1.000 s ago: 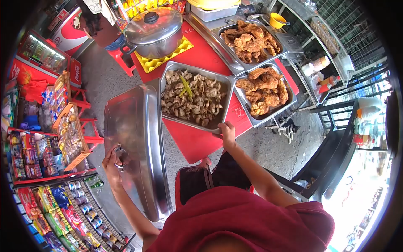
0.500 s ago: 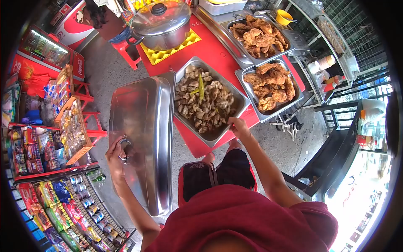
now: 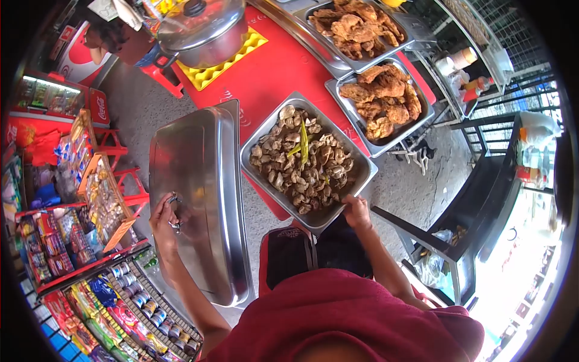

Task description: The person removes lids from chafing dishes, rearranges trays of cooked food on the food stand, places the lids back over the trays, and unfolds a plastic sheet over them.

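Observation:
My left hand (image 3: 163, 218) is closed around the ring handle of a big rectangular steel lid (image 3: 196, 157), which is tipped on its side at my left. My right hand (image 3: 358, 212) grips the near right corner of a deep metal food pan (image 3: 247, 158). Brown cooked pieces (image 3: 319, 175) fill this pan, and long green chili peppers (image 3: 303, 142) lie on top. The pan's near end reaches past the table edge, close above my lap. Beside it, at the upper right, is a second pan with fried chicken (image 3: 386, 99).
On the red table (image 3: 271, 66) stand a lidded pot (image 3: 208, 42) on a yellow egg tray (image 3: 241, 57) and another pan of fried chicken (image 3: 356, 27). Snack racks (image 3: 96, 271) line the left. A person (image 3: 117, 42) is at upper left. A cat (image 3: 422, 154) is on the floor at right.
The pan of brown pieces has come toward me and slightly right with my right hand on it. A gap has opened between it and the lid. The view has shifted a little.

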A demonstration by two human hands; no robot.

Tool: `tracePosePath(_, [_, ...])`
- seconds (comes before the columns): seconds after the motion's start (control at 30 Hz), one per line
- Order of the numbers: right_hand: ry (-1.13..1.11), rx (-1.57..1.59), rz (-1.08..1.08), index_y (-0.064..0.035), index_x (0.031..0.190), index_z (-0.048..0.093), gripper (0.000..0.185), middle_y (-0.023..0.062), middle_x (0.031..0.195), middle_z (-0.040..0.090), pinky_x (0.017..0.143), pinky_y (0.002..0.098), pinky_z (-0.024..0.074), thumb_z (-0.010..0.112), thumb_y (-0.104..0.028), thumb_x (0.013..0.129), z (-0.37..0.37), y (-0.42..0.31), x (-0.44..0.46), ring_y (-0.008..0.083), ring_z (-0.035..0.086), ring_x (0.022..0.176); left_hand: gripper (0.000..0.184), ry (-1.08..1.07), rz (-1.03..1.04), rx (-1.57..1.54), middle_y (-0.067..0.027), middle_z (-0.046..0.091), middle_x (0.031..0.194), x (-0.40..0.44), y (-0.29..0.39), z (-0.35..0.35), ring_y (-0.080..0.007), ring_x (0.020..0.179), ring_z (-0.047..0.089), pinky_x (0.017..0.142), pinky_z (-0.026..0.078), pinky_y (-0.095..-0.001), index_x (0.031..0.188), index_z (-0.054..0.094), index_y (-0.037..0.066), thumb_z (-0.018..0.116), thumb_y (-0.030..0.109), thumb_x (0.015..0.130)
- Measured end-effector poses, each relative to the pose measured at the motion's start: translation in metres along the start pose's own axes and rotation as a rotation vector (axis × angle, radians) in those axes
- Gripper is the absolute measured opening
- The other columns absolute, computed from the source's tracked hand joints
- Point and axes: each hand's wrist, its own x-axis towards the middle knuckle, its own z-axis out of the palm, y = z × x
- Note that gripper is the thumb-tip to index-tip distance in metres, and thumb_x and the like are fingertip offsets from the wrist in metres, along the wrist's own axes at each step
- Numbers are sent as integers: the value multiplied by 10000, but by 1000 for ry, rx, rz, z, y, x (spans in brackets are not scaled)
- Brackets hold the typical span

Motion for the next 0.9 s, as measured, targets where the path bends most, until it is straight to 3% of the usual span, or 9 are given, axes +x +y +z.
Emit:
tracePosePath(0.17, [-41,152,-59,-6,816,556,214,52,727,558,612,301,472,522,54,613,1,-12,-11,180,539,637,262,-40,15,53,57,350,589,11,2,28,-39,526,320,495,293,-198,1100,583,16,499,117,874])
tracePosePath(0.23, [-174,19,67,-28,763,569,201,44,685,564,644,317,462,531,47,581,-10,-23,-14,173,548,641,261,-53,19,79,55,353,586,12,4,38,-39,525,323,495,294,-198,1099,584,16,500,118,874])
tracePosePath(0.4, [-236,-55,131,-17,758,569,225,52,674,560,609,295,450,515,67,556,-58,-13,7,169,543,619,257,-65,7,102,52,363,580,11,12,62,-36,522,332,494,298,-195,1096,585,12,500,111,874])
tracePosePath(0.5, [-170,-119,149,9,851,543,283,70,711,545,560,262,433,507,58,575,-76,-24,-10,157,532,610,257,-72,-13,131,52,369,583,9,17,78,-36,522,336,493,299,-193,1097,584,11,500,109,875])
tracePosePath(0.7, [-156,-61,117,32,999,544,463,73,876,583,632,235,449,513,83,540,-125,-37,-58,162,567,780,260,-66,-46,139,51,361,589,12,19,109,-37,521,328,491,306,-196,1101,582,11,494,121,882])
tracePosePath(0.9, [16,30,166,22,957,551,416,77,828,587,574,241,450,524,87,546,-184,-37,-95,150,570,685,267,-120,-44,129,64,326,576,12,13,138,-36,515,309,489,308,-196,1114,574,16,493,131,886])
